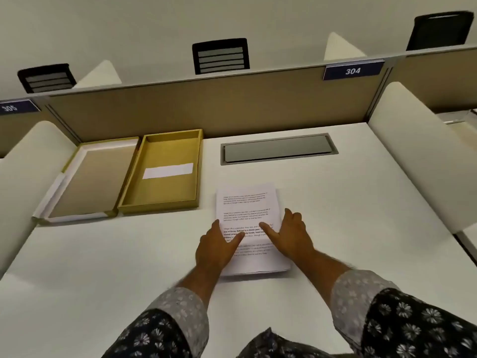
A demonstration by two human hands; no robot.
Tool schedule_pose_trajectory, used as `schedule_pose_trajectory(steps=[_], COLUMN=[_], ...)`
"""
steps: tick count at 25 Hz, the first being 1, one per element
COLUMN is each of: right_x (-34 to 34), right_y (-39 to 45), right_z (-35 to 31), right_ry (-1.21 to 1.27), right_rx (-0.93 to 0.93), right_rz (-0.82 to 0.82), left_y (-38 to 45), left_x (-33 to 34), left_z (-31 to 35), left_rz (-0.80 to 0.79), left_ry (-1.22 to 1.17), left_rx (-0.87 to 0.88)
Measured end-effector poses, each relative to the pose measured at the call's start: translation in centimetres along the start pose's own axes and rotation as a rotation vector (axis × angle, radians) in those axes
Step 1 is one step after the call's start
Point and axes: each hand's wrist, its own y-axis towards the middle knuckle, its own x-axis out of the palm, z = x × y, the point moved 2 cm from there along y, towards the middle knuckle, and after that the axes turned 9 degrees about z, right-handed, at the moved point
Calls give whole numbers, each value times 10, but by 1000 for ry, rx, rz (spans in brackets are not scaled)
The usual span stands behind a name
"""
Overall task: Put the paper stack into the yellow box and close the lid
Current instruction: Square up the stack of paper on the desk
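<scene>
A stack of white printed paper (pixel 247 202) lies flat on the white desk, right of centre. My left hand (pixel 216 246) rests on the stack's left edge with its thumb on the top sheet. My right hand (pixel 289 233) lies on the stack's right edge, thumb pointing inward across the text. Both hands touch the stack, which stays flat on the desk. The yellow box (pixel 131 200) stands empty to the left of the stack, with a white label on its floor. Its lid (pixel 93 179) lies inside-up beside it, further left.
A grey cable hatch (pixel 278 148) is set into the desk behind the stack. A tan partition (pixel 206 104) closes the far edge, with white side dividers (pixel 413 151) left and right. Black chairs (pixel 222 55) stand beyond the partition.
</scene>
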Motion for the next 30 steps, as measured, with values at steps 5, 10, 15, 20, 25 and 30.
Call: schedule_pose_trajectory(steps=[5,10,15,20,25,30], right_x=[23,22,26,4,10,4], right_y=[7,20,18,20,17,-1], right_z=[-17,-24,-33,-24,-21,-34], right_ry=[-14,46,334,536,631,628], right_rx=[220,350,390,392,351,99], right_rz=[-95,-95,-93,-220,-314,-377], left_y=[17,50,57,57,54,53], left_x=[-5,-11,-6,-1,3,2], left_z=[-24,-41,-49,-60,-64,-75], left_rz=[-81,-252,-272,-271,-237,-285], left_ry=[10,-30,-36,-102,-115,-436], left_rx=[59,128,190,198,198,1])
